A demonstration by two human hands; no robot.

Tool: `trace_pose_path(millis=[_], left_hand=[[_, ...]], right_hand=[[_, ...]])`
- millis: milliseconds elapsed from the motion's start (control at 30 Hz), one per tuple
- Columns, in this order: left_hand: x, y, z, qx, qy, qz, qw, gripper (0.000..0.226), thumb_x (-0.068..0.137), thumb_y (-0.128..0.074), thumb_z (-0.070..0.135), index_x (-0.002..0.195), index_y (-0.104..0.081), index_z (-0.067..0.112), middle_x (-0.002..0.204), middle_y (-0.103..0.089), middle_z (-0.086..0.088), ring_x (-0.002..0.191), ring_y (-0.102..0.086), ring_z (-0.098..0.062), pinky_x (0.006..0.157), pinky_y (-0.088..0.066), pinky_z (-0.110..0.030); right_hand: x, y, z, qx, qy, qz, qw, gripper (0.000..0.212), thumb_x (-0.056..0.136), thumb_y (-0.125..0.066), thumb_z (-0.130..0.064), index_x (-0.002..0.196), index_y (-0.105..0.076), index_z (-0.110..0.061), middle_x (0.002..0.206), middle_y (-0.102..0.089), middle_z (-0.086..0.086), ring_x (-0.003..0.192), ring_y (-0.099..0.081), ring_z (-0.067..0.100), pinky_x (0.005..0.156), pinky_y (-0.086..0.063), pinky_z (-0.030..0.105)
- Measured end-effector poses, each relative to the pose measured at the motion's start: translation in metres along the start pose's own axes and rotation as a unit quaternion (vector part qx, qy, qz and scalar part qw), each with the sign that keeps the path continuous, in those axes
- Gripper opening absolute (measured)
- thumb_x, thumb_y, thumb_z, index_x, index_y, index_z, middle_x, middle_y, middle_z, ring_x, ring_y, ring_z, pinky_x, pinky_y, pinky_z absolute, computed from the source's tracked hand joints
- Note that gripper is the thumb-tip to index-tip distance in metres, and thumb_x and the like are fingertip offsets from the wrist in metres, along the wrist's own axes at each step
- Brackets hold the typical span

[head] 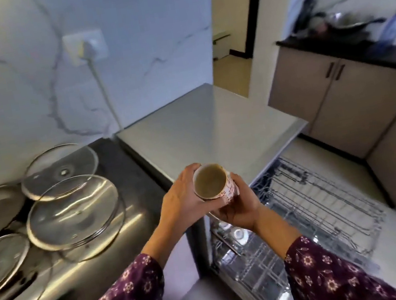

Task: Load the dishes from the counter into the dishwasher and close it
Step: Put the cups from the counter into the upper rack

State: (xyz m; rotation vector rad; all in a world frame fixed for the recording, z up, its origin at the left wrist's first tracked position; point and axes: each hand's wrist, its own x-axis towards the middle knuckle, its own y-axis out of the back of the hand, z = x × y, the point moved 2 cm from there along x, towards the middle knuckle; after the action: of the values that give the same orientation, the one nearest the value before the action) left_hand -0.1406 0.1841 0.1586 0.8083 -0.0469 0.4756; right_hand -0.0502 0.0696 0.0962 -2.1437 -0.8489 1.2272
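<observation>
Cup [210, 183], round white ceramic with a red leaf print and a brown-stained inside, is held upright over the front corner of the steel-topped dishwasher [209, 132]. The left hand [180, 203] curls round its side and the right hand [239, 208] grips it from beneath. The wire rack [321, 207] stands pulled out. Steel-rimmed round glass lids [73, 211] lie overlapping on the dark counter [125, 165].

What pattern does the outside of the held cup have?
The cup is white outside with small red leaf-like prints; the head view shows it best.
</observation>
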Motion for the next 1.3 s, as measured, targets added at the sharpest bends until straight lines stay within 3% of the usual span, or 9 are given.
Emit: trace_pose_path(millis=[167,300,500,633,833,933,1067,1200,1300], left_hand=[[0.034,-0.077,0.007,0.035,-0.007,-0.145,0.989,0.112,0.049,-0.076,0.071,0.14,-0.027,0.028,0.135,-0.05,0.004,0.121,-0.048,-0.018,0.097,-0.041,-0.034],[0.053,-0.12,-0.001,0.11,-0.015,-0.225,0.968,0.109,0.058,-0.067,0.075,0.144,-0.025,0.023,0.143,-0.043,0.0,0.126,-0.042,-0.02,0.098,-0.038,-0.036],[0.074,-0.159,-0.024,0.12,-0.02,-0.164,0.979,0.075,0.082,-0.059,0.059,0.139,-0.038,0.015,0.141,-0.046,-0.001,0.126,-0.044,-0.017,0.103,-0.038,-0.034],[0.086,-0.178,-0.039,0.143,-0.029,-0.124,0.981,0.067,0.084,-0.05,0.06,0.132,-0.045,0.014,0.133,-0.052,0.0,0.121,-0.05,-0.019,0.101,-0.043,-0.038],[0.085,-0.202,-0.064,0.155,-0.015,-0.122,0.98,0.062,0.08,-0.055,0.059,0.127,-0.047,0.02,0.13,-0.054,0.003,0.117,-0.05,-0.021,0.1,-0.042,-0.041],[0.082,-0.208,-0.074,0.143,-0.023,-0.103,0.984,0.057,0.081,-0.055,0.056,0.126,-0.049,0.02,0.13,-0.054,0.003,0.118,-0.049,-0.022,0.101,-0.04,-0.042],[0.083,-0.209,-0.078,0.113,-0.03,-0.072,0.991,0.048,0.084,-0.06,0.045,0.123,-0.053,0.018,0.127,-0.055,0.003,0.117,-0.048,-0.018,0.098,-0.037,-0.033],[0.081,-0.21,-0.081,0.102,-0.033,-0.047,0.993,0.043,0.084,-0.062,0.04,0.12,-0.055,0.017,0.126,-0.056,0.002,0.116,-0.048,-0.018,0.097,-0.041,-0.034],[0.081,-0.211,-0.081,0.094,-0.031,-0.038,0.994,0.043,0.084,-0.062,0.039,0.119,-0.055,0.017,0.125,-0.057,0.002,0.114,-0.049,-0.018,0.096,-0.04,-0.032]], right_hand=[[-0.016,0.079,-0.045,-0.006,0.043,0.091,0.995,0.043,0.086,-0.048,-0.044,0.092,-0.065,-0.006,0.076,-0.067,0.016,0.064,-0.064,0.027,0.058,-0.054,0.032],[-0.019,0.142,-0.064,-0.018,0.074,0.168,0.983,0.048,0.08,-0.056,-0.041,0.114,-0.062,-0.008,0.094,-0.065,0.018,0.083,-0.063,0.031,0.065,-0.057,0.04],[-0.014,0.21,-0.069,-0.117,0.146,0.306,0.933,0.048,0.082,-0.065,-0.024,0.124,-0.046,-0.011,0.117,-0.055,0.022,0.094,-0.058,0.032,0.063,-0.056,0.039],[0.009,0.233,-0.059,-0.365,0.177,0.371,0.835,0.069,0.069,-0.076,-0.025,0.127,-0.039,-0.022,0.125,-0.048,0.006,0.093,-0.057,0.025,0.054,-0.053,0.026],[0.041,0.264,-0.019,-0.629,0.153,0.243,0.722,0.08,0.06,-0.078,-0.026,0.13,-0.038,-0.029,0.133,-0.031,-0.011,0.112,-0.041,0.018,0.064,-0.049,0.022],[0.058,0.28,0.001,-0.708,0.089,0.16,0.682,0.079,0.065,-0.078,-0.027,0.132,-0.037,-0.029,0.136,-0.031,-0.006,0.117,-0.04,0.019,0.084,-0.053,0.035],[0.078,0.29,0.017,-0.751,0.062,0.088,0.652,0.081,0.067,-0.077,-0.021,0.137,-0.035,-0.029,0.142,-0.029,-0.001,0.123,-0.039,0.024,0.103,-0.041,0.047],[0.092,0.295,0.025,-0.764,0.051,0.061,0.64,0.086,0.067,-0.077,-0.015,0.139,-0.032,-0.024,0.142,-0.031,0.001,0.124,-0.039,0.026,0.103,-0.041,0.046],[0.101,0.304,0.032,-0.762,0.059,0.041,0.644,0.089,0.062,-0.078,-0.014,0.133,-0.028,-0.033,0.134,-0.034,-0.002,0.119,-0.042,0.024,0.098,-0.046,0.048]])
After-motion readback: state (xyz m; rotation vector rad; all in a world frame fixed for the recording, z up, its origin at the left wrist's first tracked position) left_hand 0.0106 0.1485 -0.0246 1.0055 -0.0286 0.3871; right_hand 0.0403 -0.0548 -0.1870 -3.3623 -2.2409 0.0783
